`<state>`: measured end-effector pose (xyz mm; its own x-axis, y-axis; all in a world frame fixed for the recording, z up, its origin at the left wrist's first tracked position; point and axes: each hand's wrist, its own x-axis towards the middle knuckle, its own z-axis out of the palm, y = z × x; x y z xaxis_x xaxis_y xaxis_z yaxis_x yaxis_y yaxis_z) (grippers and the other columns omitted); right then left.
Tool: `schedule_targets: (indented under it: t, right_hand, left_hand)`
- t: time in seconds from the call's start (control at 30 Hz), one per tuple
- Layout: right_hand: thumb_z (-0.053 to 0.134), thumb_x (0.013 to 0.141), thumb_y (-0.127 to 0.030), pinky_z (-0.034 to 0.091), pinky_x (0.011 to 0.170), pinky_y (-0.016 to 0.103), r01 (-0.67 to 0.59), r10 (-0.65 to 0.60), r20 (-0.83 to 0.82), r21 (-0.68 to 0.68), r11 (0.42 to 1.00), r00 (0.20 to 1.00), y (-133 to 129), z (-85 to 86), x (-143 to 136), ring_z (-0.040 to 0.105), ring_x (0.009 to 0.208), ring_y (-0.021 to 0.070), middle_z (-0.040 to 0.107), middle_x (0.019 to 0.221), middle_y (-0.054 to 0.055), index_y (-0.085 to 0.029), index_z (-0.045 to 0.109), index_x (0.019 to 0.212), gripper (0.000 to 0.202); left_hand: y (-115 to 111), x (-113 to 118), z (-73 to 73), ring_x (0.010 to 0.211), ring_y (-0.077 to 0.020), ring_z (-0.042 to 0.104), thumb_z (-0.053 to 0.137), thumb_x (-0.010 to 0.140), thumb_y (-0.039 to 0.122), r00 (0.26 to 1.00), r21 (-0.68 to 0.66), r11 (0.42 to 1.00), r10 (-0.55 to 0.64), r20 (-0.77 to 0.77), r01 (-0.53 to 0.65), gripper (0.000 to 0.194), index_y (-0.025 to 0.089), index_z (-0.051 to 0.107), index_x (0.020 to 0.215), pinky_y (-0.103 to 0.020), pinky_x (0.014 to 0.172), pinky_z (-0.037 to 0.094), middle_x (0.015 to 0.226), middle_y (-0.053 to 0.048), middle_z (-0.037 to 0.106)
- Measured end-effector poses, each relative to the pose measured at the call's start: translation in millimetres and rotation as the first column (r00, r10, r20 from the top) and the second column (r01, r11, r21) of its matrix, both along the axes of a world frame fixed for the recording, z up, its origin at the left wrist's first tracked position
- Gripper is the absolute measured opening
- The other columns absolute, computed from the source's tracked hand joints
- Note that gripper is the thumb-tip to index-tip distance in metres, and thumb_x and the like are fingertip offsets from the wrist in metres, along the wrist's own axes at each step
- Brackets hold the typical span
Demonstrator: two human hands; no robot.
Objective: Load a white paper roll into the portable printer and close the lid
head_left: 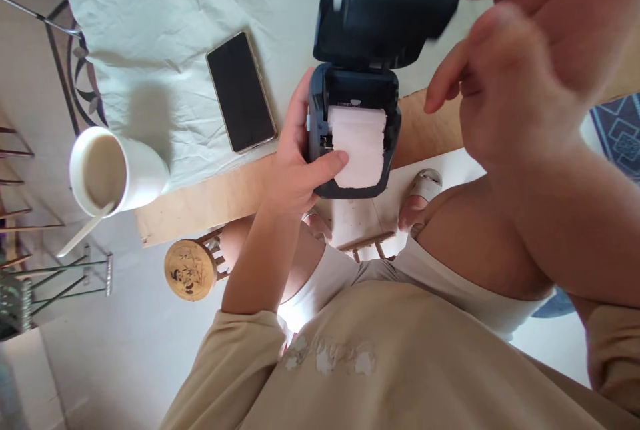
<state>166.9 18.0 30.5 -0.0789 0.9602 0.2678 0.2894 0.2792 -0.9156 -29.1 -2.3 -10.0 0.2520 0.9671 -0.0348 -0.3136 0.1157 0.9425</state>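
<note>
My left hand [305, 157] is closed around the left side of a dark blue handheld label printer [393, 143]. Its thumb presses on the white paper [360, 153], which unrolls from a roll inside the body. The printer's black lid [383, 13] stands swung up, away from the body, and looks slightly blurred. At the lid's right corner is my right hand [520, 77], smeared by motion. Fingers at the top touch that corner, while others are curled below it. Part of the hand is cut off by the frame's edge.
A phone [241, 92] with a dark screen lies on the pale, creased cloth [175, 17]. A white cup [143, 173] of milky brown drink, with a spoon [86, 230], stands near the table's left edge. A wooden stool [190, 270] is below the wooden table edge [210, 200].
</note>
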Motion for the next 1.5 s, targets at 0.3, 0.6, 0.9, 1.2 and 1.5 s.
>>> schedule_targets:
  t: [0.3, 0.6, 0.9, 1.2, 1.5]
  right_hand:
    - [0.051, 0.084, -0.039, 0.051, 0.085, 0.026, -0.218, 0.226, 0.155, -0.065, 0.974, 0.962, 0.3, -16.0, -1.4, 0.055, 0.106, 0.0123, 0.052, 0.122, 0.003, -0.022, 0.045, 0.124, 0.043]
    - [0.056, 0.077, -0.054, 0.046, 0.102, 0.036, -0.319, 0.342, 0.297, -0.125, 0.939, 0.892, 5.0, -21.6, -4.5, 0.052, 0.108, 0.0159, 0.05, 0.123, 0.007, -0.019, 0.036, 0.134, 0.069]
    - [0.055, 0.077, -0.052, 0.046, 0.099, 0.037, -0.299, 0.321, 0.347, -0.117, 0.947, 0.881, 5.7, -20.8, -5.6, 0.052, 0.107, 0.0165, 0.049, 0.124, 0.006, -0.02, 0.037, 0.133, 0.068]
    - [0.052, 0.078, -0.053, 0.046, 0.097, 0.036, -0.306, 0.318, 0.376, -0.092, 0.948, 0.87, 4.4, -21.3, -4.9, 0.052, 0.11, 0.018, 0.048, 0.125, 0.006, -0.023, 0.035, 0.131, 0.063]
    - [0.052, 0.079, -0.054, 0.047, 0.099, 0.037, -0.314, 0.321, 0.399, -0.086, 0.946, 0.859, 5.0, -20.2, -5.2, 0.052, 0.11, 0.0178, 0.047, 0.127, 0.008, -0.019, 0.035, 0.132, 0.066]
  left_hand:
    - [-1.1, 3.1, -4.3, 0.121, -0.0208, 0.052, 0.071, 0.067, 0.023, 1.0, 0.062, 0.998, 0.01, 0.017, -0.011, 0.067, 0.032, 0.046, 0.128, -0.033, 0.1, 0.045, 0.125, -0.001, 0.054]
    - [-4.7, 12.8, 10.1, 0.107, -0.0154, 0.055, 0.061, 0.077, 0.022, 0.996, -0.053, 0.996, 0.071, 0.051, -0.069, 0.04, 0.028, 0.049, 0.116, -0.024, 0.085, 0.047, 0.121, -0.001, 0.053]
    - [-3.3, 11.8, 9.6, 0.099, -0.013, 0.056, 0.061, 0.075, 0.021, 0.997, -0.054, 0.996, 0.07, 0.038, -0.068, 0.04, 0.025, 0.05, 0.113, -0.022, 0.078, 0.047, 0.116, -0.001, 0.053]
    - [-4.2, 12.6, 9.7, 0.102, -0.0157, 0.056, 0.061, 0.076, 0.024, 0.997, -0.05, 0.996, 0.075, 0.014, -0.074, 0.04, 0.027, 0.051, 0.114, -0.024, 0.08, 0.049, 0.118, -0.002, 0.053]
    - [-4.0, 11.1, 8.4, 0.108, -0.0172, 0.056, 0.062, 0.076, 0.025, 0.998, -0.034, 0.998, 0.059, 0.006, -0.059, 0.042, 0.027, 0.05, 0.116, -0.026, 0.085, 0.049, 0.121, -0.002, 0.052]
